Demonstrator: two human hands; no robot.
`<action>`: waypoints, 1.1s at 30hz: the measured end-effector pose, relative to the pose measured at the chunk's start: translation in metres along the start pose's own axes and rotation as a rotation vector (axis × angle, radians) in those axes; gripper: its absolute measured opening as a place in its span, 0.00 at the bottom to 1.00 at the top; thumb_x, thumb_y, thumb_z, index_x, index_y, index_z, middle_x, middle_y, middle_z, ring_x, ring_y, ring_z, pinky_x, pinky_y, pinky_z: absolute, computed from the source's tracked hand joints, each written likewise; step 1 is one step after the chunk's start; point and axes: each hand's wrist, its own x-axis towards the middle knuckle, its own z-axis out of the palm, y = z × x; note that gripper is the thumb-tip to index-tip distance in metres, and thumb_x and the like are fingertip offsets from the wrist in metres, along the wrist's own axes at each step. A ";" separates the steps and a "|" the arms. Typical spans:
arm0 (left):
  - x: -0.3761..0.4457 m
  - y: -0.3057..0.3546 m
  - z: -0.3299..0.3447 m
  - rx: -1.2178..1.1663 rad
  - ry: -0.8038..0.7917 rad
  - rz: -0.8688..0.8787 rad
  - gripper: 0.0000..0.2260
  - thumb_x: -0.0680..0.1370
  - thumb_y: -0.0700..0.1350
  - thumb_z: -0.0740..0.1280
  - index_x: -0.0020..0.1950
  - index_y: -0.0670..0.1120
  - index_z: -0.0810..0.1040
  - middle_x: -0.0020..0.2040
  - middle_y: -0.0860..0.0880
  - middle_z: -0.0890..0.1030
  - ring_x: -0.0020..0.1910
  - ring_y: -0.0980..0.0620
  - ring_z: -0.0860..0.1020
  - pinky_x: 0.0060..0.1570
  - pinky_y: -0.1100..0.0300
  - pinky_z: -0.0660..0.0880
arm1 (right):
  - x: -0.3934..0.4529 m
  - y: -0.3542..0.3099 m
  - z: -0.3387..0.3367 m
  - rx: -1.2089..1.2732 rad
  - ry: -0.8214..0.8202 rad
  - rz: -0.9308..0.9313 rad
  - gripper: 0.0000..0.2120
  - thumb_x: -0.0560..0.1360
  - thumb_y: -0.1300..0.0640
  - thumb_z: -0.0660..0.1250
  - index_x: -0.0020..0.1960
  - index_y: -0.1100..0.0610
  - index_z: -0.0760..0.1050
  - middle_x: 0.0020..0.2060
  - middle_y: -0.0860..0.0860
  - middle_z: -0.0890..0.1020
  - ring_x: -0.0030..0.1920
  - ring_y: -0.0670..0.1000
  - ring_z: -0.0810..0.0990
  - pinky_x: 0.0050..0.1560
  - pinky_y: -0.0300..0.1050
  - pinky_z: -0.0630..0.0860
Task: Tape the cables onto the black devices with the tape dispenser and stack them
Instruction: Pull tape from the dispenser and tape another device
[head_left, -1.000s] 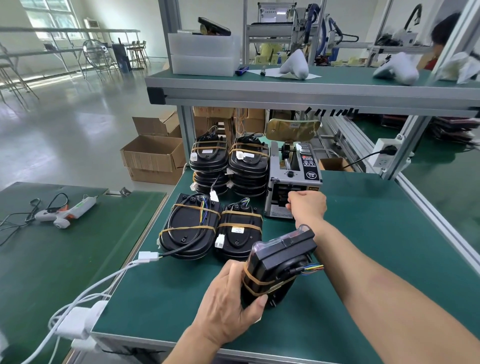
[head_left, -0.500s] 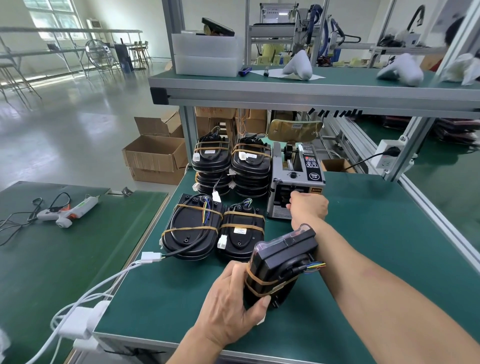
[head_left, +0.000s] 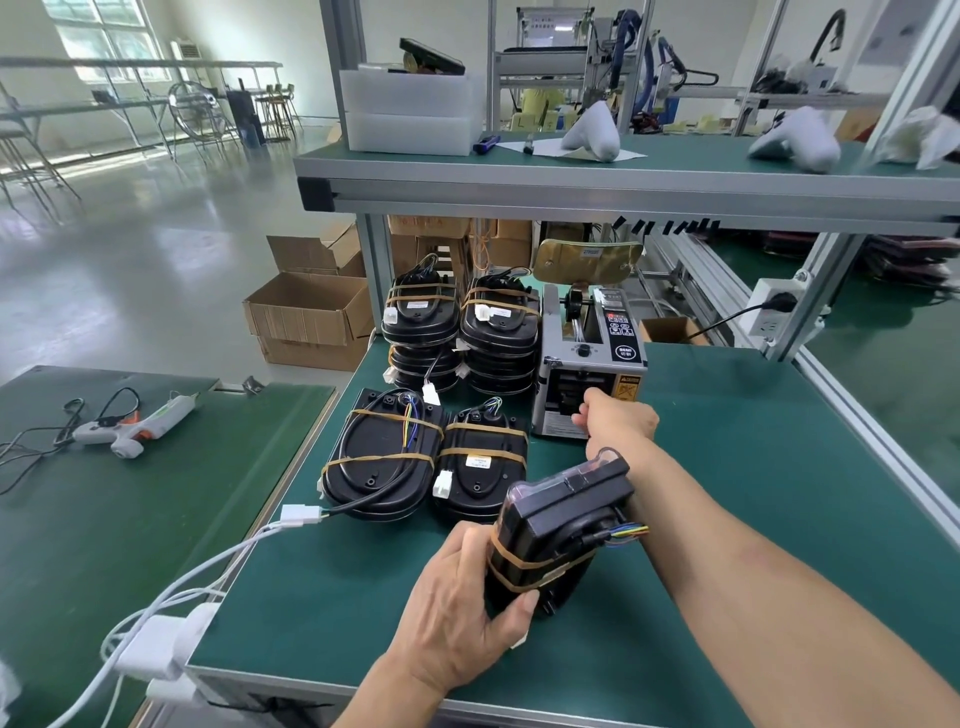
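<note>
My left hand (head_left: 462, 608) grips a black device (head_left: 558, 525) standing on its edge on the green bench, with one band of brown tape round its lower end and coloured wires sticking out to the right. My right hand (head_left: 615, 418) reaches to the mouth of the grey tape dispenser (head_left: 592, 364), fingers curled at the tape outlet; what they pinch is hidden. Two taped black devices (head_left: 382, 457) (head_left: 480, 470) lie flat to the left of the dispenser. Behind them stand two stacks of taped devices (head_left: 421, 332) (head_left: 498, 338).
A white connector and cable (head_left: 298, 515) trail off the bench's left edge to white adapters (head_left: 161, 644). A glue gun (head_left: 132, 426) lies on the left table. A shelf (head_left: 623, 187) overhangs the bench's back. Cardboard boxes (head_left: 306, 317) sit on the floor.
My right hand stays at the dispenser mouth and shifts only slightly. My left hand keeps the device in about the same place.
</note>
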 end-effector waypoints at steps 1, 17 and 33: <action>0.000 0.000 0.000 0.000 -0.002 0.001 0.18 0.82 0.62 0.64 0.60 0.48 0.71 0.59 0.74 0.68 0.54 0.70 0.70 0.52 0.79 0.64 | -0.004 0.000 -0.009 0.010 -0.047 0.026 0.06 0.72 0.61 0.71 0.38 0.59 0.78 0.21 0.47 0.81 0.28 0.47 0.83 0.37 0.43 0.81; -0.001 -0.003 0.003 0.017 -0.020 -0.016 0.17 0.79 0.59 0.68 0.59 0.49 0.71 0.51 0.65 0.66 0.48 0.63 0.69 0.49 0.77 0.65 | -0.139 -0.011 -0.133 0.013 -0.608 -0.256 0.03 0.71 0.62 0.76 0.38 0.60 0.86 0.53 0.46 0.88 0.61 0.38 0.81 0.66 0.45 0.71; -0.002 -0.003 0.004 0.013 -0.006 -0.023 0.17 0.79 0.60 0.68 0.57 0.49 0.71 0.49 0.59 0.70 0.46 0.62 0.70 0.46 0.73 0.67 | -0.137 -0.007 -0.129 -0.070 -0.616 -0.310 0.11 0.73 0.68 0.74 0.32 0.61 0.84 0.40 0.51 0.86 0.41 0.35 0.83 0.40 0.27 0.75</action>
